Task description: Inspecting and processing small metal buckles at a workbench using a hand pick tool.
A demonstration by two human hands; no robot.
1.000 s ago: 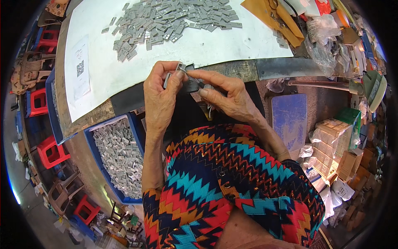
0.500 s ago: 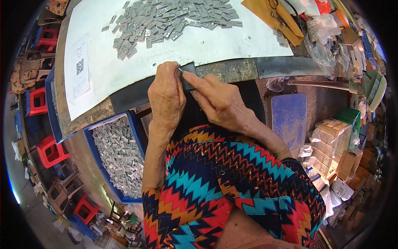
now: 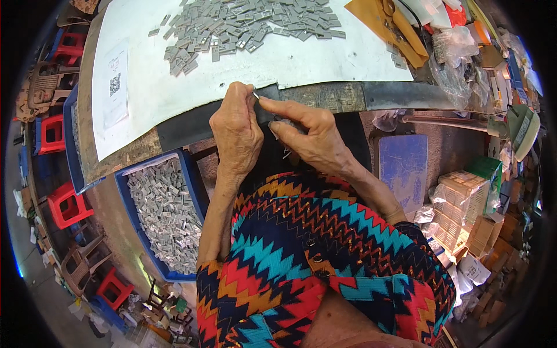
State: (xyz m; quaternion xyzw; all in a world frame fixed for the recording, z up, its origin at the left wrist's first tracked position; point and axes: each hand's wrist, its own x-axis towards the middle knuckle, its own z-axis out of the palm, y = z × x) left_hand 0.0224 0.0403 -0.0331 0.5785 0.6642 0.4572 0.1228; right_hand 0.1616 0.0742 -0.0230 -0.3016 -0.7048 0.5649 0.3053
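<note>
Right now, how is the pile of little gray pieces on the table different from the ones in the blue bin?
The pile on the table lies spread thin over white paper; the pieces in the blue bin are heaped deep. The pile sits up beyond both hands; the blue bin sits lower, left of the left hand. Both are small gray rectangles.

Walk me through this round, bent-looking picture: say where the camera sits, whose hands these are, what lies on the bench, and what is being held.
The camera is worn on a person's head and looks down, so the forearms enter from below. Its wide lens bends straight edges near the rim. There is no machine here, only two bare hands. The left hand and right hand meet at the near edge of the workbench and pinch a small grey metal piece between their fingertips; its exact shape is too small to tell. On the bench lies a white sheet with a heap of small grey parts. Lower left, a blue bin holds many more of them.
</note>
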